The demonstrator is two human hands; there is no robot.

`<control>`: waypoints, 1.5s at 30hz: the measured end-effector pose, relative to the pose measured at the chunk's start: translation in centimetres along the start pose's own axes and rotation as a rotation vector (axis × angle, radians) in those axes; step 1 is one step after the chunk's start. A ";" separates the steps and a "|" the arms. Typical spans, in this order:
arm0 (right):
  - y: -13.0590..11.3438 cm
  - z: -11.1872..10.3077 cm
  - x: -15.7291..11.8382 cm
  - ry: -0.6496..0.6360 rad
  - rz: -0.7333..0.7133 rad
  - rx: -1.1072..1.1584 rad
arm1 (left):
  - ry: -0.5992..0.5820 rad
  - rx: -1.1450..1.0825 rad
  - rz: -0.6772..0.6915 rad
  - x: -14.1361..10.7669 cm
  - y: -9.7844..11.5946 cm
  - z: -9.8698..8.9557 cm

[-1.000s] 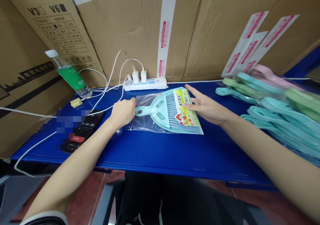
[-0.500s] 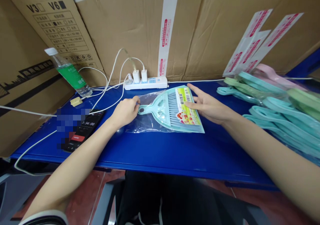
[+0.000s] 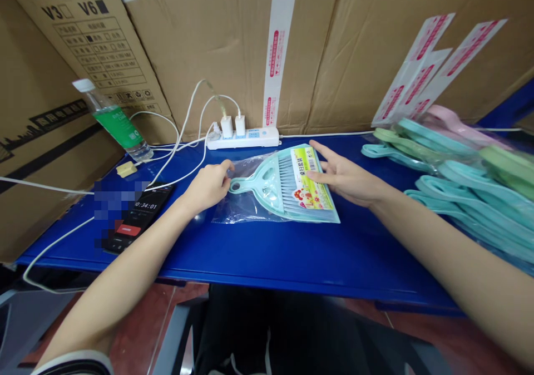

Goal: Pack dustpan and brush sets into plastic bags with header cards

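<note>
A pale turquoise dustpan and brush set (image 3: 267, 186) lies over the blue table in a clear plastic bag (image 3: 233, 213), its handle pointing left. A yellow-green printed card (image 3: 307, 177) covers part of the bristles. My right hand (image 3: 340, 174) grips the wide end, thumb on the card and the other fingers at the far edge or partly hidden beneath. At the handle end, my left hand (image 3: 211, 184) is closed in a pinch on the bag beside the handle's hanging hole; its fingertips are partly hidden.
Several bagged turquoise, green and pink dustpan sets (image 3: 471, 197) are heaped at the right. A white power strip (image 3: 250, 137) with cables sits against the cardboard boxes (image 3: 225, 47). A phone (image 3: 139, 213), a tilted bottle (image 3: 114, 122) and a small yellow block (image 3: 126, 169) are at left.
The dustpan set has shifted very slightly left and its wide end tilts a little differently. Both hands keep nearly the same places.
</note>
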State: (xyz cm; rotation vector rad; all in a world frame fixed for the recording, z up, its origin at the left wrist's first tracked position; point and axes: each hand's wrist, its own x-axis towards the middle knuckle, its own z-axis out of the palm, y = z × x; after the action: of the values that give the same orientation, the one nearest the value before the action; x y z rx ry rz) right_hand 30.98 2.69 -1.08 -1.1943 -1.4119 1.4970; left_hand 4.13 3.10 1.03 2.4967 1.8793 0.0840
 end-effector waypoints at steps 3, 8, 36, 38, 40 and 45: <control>0.0 0.0 0.0 0.011 0.021 -0.010 | -0.010 0.024 -0.053 -0.1 0.0 -0.4; -0.2 0.1 0.0 0.012 0.049 -0.046 | -0.061 0.046 -0.096 -0.3 0.1 -0.6; -0.1 -0.1 0.1 -0.048 0.162 -0.135 | -0.097 0.011 -0.082 -0.4 -0.1 -1.3; 0.0 -0.3 0.1 -0.059 0.148 -0.122 | -0.082 0.040 -0.097 -0.5 -0.1 -1.4; 0.1 -0.4 0.1 -0.070 0.128 -0.106 | -0.059 0.079 -0.114 -0.5 0.0 -1.5; 0.3 -0.6 0.2 -0.052 0.121 -0.125 | 0.003 0.184 -0.164 -0.6 0.0 -1.6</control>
State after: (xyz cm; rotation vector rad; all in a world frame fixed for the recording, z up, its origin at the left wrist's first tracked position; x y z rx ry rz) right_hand 31.54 3.05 -1.38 -1.3462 -1.5101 1.5512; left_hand 3.91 2.53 2.56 2.4391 2.1769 -0.0923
